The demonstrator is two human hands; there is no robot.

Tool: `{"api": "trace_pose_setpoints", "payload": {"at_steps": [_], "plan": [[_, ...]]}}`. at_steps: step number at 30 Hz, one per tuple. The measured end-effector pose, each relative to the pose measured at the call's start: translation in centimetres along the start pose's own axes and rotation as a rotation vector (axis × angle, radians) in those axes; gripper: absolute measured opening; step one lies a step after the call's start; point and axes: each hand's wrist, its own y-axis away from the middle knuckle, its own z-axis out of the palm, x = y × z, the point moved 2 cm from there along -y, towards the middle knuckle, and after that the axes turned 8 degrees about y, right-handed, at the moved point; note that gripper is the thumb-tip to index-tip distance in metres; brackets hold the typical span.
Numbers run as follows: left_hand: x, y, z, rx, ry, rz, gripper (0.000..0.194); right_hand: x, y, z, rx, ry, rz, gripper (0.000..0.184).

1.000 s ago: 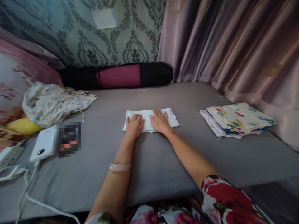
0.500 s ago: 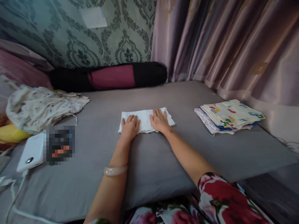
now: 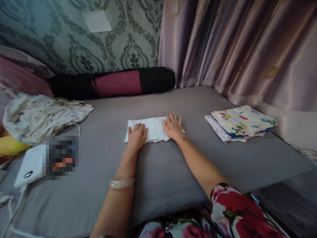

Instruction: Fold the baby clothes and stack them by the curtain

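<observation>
White cloth (image 3: 155,128), 1 piece, folded into a flat oblong; lies on the grey sheet (image 3: 160,178), beneath both hands, its widest bare stretch between them. Clock positions read from this cloth, 12 o'clock pointing away from the person.

Left hand (image 3: 137,136): palm down on the cloth's 8 o'clock part, fingers slightly parted, tips short of the 12 o'clock edge; flat, gripping nothing. Pale bangle (image 3: 121,182) on the forearm.

Right hand (image 3: 173,126): palm down over the 3 o'clock end, fingers spread, tips at the 12 o'clock edge; flat, gripping nothing. A little cloth shows beyond it at 3 o'clock.

Stack of folded cloths (image 3: 244,120), patterned piece on top: at 3 o'clock, well apart from the right hand.

Crumpled patterned cloth (image 3: 44,115): between 9 and 10 o'clock.

White device (image 3: 28,165), cable attached: between 8 and 9 o'clock, beside a blurred patch.

Long black-and-red bag (image 3: 116,82): at 11 o'clock, by the wall (image 3: 133,49).

Curtain (image 3: 223,43): 1 to 2 o'clock.
</observation>
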Motion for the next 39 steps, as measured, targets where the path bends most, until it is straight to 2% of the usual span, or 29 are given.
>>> {"api": "trace_pose_setpoints", "payload": {"at_steps": [8,17,22,26,28,31,34,37,39], "plan": [[0.0,0.0,0.0,0.0,0.007,-0.002,0.037,0.4,-0.3,0.9,-0.096,0.015,0.009,0.06],[-0.3,0.1,-0.5,0.028,0.064,-0.016,0.033,0.5,-0.4,0.5,-0.103,-0.059,0.037,0.057],[-1.2,-0.1,-1.2,0.075,0.08,-0.054,0.032,1.7,-1.4,0.1,-0.079,-0.141,0.083,0.054],[-2.6,-0.3,-1.7,0.133,0.047,-0.172,0.036,4.2,-2.9,-0.7,-0.108,-0.219,0.162,0.043],[-3.4,-0.3,-1.8,0.18,0.021,-0.258,0.039,5.7,-3.5,-1.0,-0.175,-0.243,0.209,0.036],[-4.6,-0.3,-2.0,0.242,0.0,-0.372,0.042,7.6,-4.1,-1.2,-0.3,-0.204,0.282,0.036],[-5.4,-0.4,-2.2,0.221,0.015,-0.447,0.043,8.4,-4.3,-1.2,-0.37,-0.158,0.331,0.037],[-5.8,-0.9,-2.6,0.154,0.091,-0.524,0.04,8.0,-4.3,-1.2,-0.396,-0.17,0.299,0.039],[-6.0,-1.3,-2.9,0.109,0.16,-0.587,0.036,7.4,-4.3,-1.3,-0.41,-0.189,0.266,0.034]]}}
